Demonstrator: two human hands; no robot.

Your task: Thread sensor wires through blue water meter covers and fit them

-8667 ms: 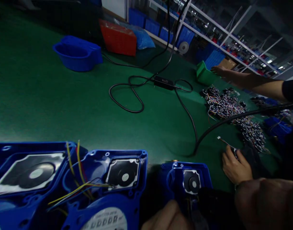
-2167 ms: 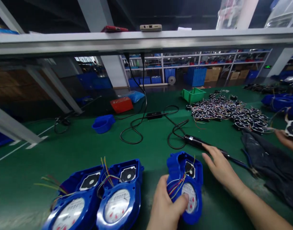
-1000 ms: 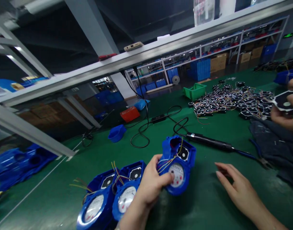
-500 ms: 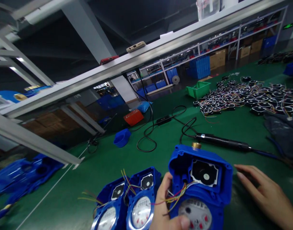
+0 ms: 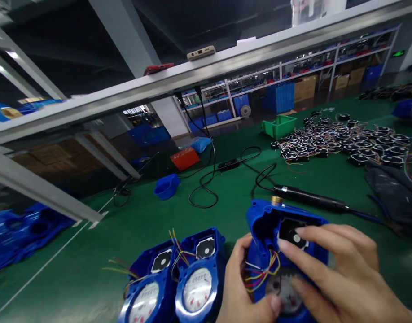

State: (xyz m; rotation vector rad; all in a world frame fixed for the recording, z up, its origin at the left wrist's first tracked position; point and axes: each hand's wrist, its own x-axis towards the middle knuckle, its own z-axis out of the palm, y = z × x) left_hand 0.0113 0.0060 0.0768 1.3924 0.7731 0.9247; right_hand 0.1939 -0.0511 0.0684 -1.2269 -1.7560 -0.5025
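Observation:
My left hand (image 5: 243, 291) grips a blue water-meter housing (image 5: 265, 224) from its left side, thumb on the dial. Coloured wires (image 5: 263, 269) spill out across its front. My right hand (image 5: 337, 273) lies over the housing, fingers spread, fingertips touching the wires and the black-and-white module set in the top. A brass fitting (image 5: 276, 199) shows at the housing's far end. Two more blue meters (image 5: 179, 282) with dials and loose yellow wires lie to the left on the green mat.
A black soldering tool (image 5: 310, 202) with its cable lies just beyond the housing. Several small black modules (image 5: 340, 139) are heaped at the right, with a green bin (image 5: 278, 125), a dark cloth (image 5: 394, 193), a blue tub (image 5: 167, 186) and a red box (image 5: 184, 158).
My right hand has come from the mat at the right onto the housing and now covers its front. The housing has stayed close in my left hand.

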